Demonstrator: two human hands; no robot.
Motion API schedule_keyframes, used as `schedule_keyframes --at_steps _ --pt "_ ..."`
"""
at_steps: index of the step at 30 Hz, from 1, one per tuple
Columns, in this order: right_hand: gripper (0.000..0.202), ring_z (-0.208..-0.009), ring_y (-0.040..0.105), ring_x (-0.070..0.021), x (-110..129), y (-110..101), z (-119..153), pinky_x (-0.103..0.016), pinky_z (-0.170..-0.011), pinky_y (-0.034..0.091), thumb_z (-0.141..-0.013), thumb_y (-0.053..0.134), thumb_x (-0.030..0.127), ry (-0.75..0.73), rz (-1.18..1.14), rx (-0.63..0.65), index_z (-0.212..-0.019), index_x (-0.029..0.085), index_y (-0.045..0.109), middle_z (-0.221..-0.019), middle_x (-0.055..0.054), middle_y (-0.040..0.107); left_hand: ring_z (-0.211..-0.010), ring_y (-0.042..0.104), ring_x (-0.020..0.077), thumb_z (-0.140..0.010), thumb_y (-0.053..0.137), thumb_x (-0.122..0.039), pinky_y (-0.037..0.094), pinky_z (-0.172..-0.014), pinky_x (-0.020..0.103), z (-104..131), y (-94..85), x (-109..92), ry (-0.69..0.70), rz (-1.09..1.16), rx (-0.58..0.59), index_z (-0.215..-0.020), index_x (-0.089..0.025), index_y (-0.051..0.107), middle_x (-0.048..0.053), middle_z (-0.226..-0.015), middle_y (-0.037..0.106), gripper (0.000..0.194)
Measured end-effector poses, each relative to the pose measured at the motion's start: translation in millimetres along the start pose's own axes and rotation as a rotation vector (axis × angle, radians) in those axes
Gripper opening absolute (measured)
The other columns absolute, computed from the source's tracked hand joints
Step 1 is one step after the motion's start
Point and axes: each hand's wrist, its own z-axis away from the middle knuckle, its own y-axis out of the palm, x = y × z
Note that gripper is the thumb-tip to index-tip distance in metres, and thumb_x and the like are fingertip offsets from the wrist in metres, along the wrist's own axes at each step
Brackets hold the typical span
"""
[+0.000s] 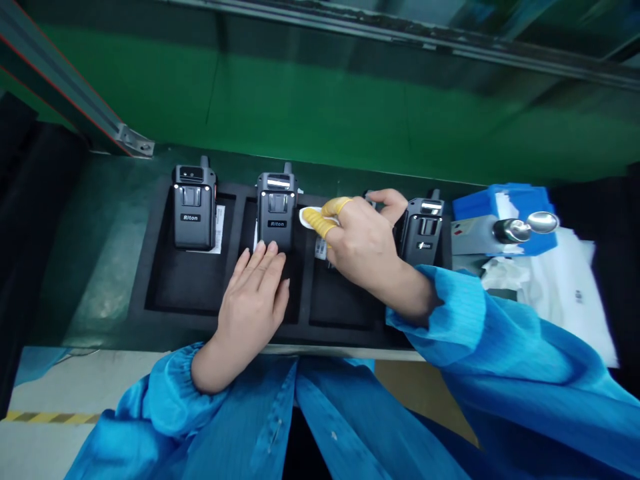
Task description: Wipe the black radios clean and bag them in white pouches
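A black foam tray (185,325) with several compartments holds black "Riton" two-way radios: a left radio (194,230), a second radio (277,203) and a right radio (424,230). My left hand (253,297) lies flat, its outstretched fingertips at the lower end of the second radio. Yellow covers wrap fingers of my right hand (367,243), which pinches a white wiping pad (304,217) just right of that radio. Whether the pad touches it I cannot tell. Another radio in the third compartment is mostly hidden beneath my right hand. Labels show beside some radios.
At the right are a blue bin (543,200), a whitish bottle (473,233) with a metal top, crumpled white tissue (505,272) and white sheets or bags (565,293). A green panel (300,100) stands behind the tray; a metal post (75,80) is at the left.
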Motion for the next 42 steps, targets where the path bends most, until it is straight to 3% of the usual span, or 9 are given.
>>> schedule_keyframes --at_steps 7,12,15,19,24,28,33,38,42 --pt "0.034 -0.079 0.046 -0.0142 14 -2 5 -0.038 -0.088 0.018 -0.089 0.042 0.009 -0.206 -0.047 -0.039 -0.087 0.025 0.073 -0.085 0.0 0.065 -0.122 0.057 0.0285 -0.089 0.052 -0.017 0.046 -0.105 0.048 0 0.0 1 0.0 0.05 -0.017 -0.12 -0.008 0.055 0.018 -0.125 0.063 0.032" --pt "0.035 -0.08 0.052 -0.0126 11 -20 9 -0.038 -0.089 0.021 -0.08 0.046 0.005 -0.291 -0.323 0.157 -0.091 0.026 0.072 -0.087 0.0 0.064 -0.114 0.063 0.023 -0.087 0.056 -0.014 0.046 -0.105 0.042 1 -15.1 4 -0.039 0.181 -0.127 -0.113 -0.009 0.059 0.017 -0.117 0.068 0.026" --pt "0.038 -0.085 0.055 -0.0144 2 -26 -9 -0.04 -0.087 0.024 -0.079 0.047 0.005 -0.21 -0.365 0.115 -0.096 0.028 0.071 -0.091 -0.001 0.064 -0.11 0.065 0.0226 -0.086 0.058 -0.012 0.047 -0.104 0.041 4 -28.8 13 -0.064 0.156 -0.196 -0.107 -0.009 0.061 0.016 -0.112 0.07 0.022" --pt "0.034 -0.087 0.052 -0.0194 -16 -13 -47 -0.044 -0.083 0.023 -0.083 0.045 0.01 0.006 -0.213 0.026 -0.096 0.028 0.071 -0.09 -0.004 0.063 -0.114 0.063 0.026 -0.085 0.06 -0.011 0.045 -0.106 0.045 8 -39.6 25 -0.096 0.068 -0.237 -0.105 -0.008 0.062 0.017 -0.112 0.07 0.021" --pt "0.035 -0.089 0.049 -0.0207 -29 7 -68 -0.045 -0.082 0.021 -0.083 0.042 0.011 0.147 -0.103 0.05 -0.095 0.026 0.071 -0.093 -0.005 0.061 -0.12 0.059 0.0271 -0.088 0.056 -0.012 0.042 -0.108 0.048 4 -32.9 18 0.029 0.1 -0.12 -0.109 -0.009 0.061 0.014 -0.117 0.069 0.023" --pt "0.038 -0.092 0.05 -0.0194 -25 11 -67 -0.044 -0.084 0.019 -0.084 0.04 0.009 0.107 -0.107 0.114 -0.098 0.025 0.071 -0.098 -0.004 0.062 -0.121 0.057 0.0282 -0.093 0.046 -0.019 0.045 -0.104 0.05 -4 -19.3 6 0.116 0.053 -0.01 -0.118 -0.009 0.058 0.013 -0.127 0.064 0.029" --pt "0.037 -0.094 0.049 -0.0188 -22 16 -64 -0.043 -0.086 0.018 -0.086 0.039 0.008 0.03 -0.1 0.2 -0.098 0.025 0.07 -0.101 -0.003 0.063 -0.123 0.056 0.0314 -0.095 0.039 -0.022 0.047 -0.1 0.051 -9 -8.1 2 0.11 -0.08 0.079 -0.124 -0.003 0.055 0.018 -0.133 0.058 0.038" --pt "0.037 -0.086 0.045 -0.0168 -28 11 -50 -0.043 -0.089 0.015 -0.09 0.037 0.011 -0.134 -0.012 0.163 -0.085 0.024 0.071 -0.092 -0.001 0.064 -0.122 0.056 0.0304 -0.095 0.039 -0.023 0.045 -0.101 0.049 -9 -8.0 3 0.112 -0.097 0.095 -0.123 -0.003 0.056 0.017 -0.131 0.059 0.038" --pt "0.034 -0.085 0.045 -0.0175 -40 2 -43 -0.046 -0.091 0.015 -0.089 0.039 0.011 -0.042 0.045 0.119 -0.078 0.023 0.069 -0.089 -0.002 0.061 -0.122 0.056 0.0298 -0.094 0.042 -0.021 0.043 -0.103 0.049 -8 -8.0 4 0.116 -0.078 0.092 -0.124 -0.004 0.055 0.016 -0.131 0.06 0.036"
